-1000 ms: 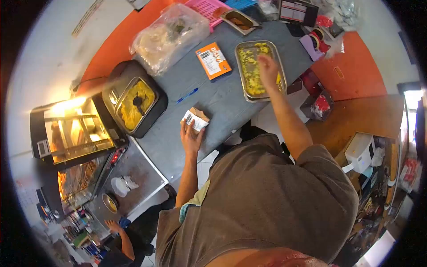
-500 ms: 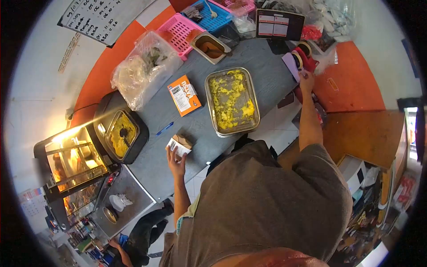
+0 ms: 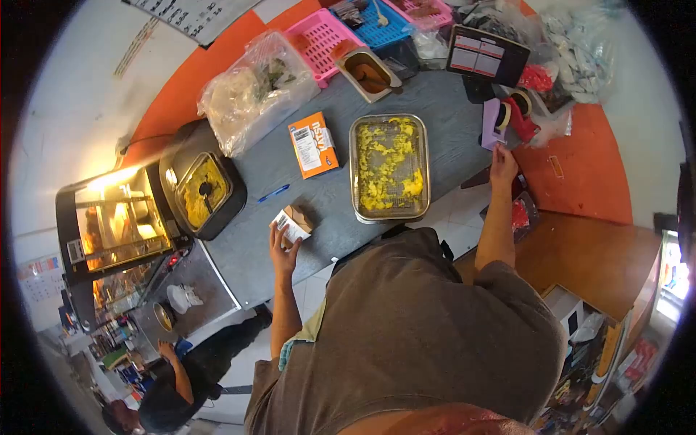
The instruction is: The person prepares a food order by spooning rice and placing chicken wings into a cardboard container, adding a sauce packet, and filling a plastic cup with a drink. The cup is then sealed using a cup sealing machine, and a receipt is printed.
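My left hand [image 3: 283,249] is closed round a small brown box [image 3: 294,223] with a white label, low on the grey table. Over at the right, my right hand [image 3: 503,164] pinches at the front end of a purple tape dispenser [image 3: 493,125]; whatever lies between the fingertips is too small to make out. A red tape dispenser [image 3: 521,119] stands just beyond it. Between my hands are a blue pen [image 3: 273,193], an orange box [image 3: 314,145] and a metal tray [image 3: 425,167] with yellow food bits.
A plastic bag [image 3: 246,94], pink basket [image 3: 326,40], blue basket [image 3: 373,27], metal container [image 3: 368,74] and tablet [image 3: 487,56] line the far side. A black-rimmed food pan [image 3: 230,206] and lit display cabinet [image 3: 119,221] stand left. Another person [image 3: 174,395] is at lower left.
The view has shifted, so the table items appear further right. My right hand has drawn slightly back from the purple dispenser. The other person shows more fully at lower left.
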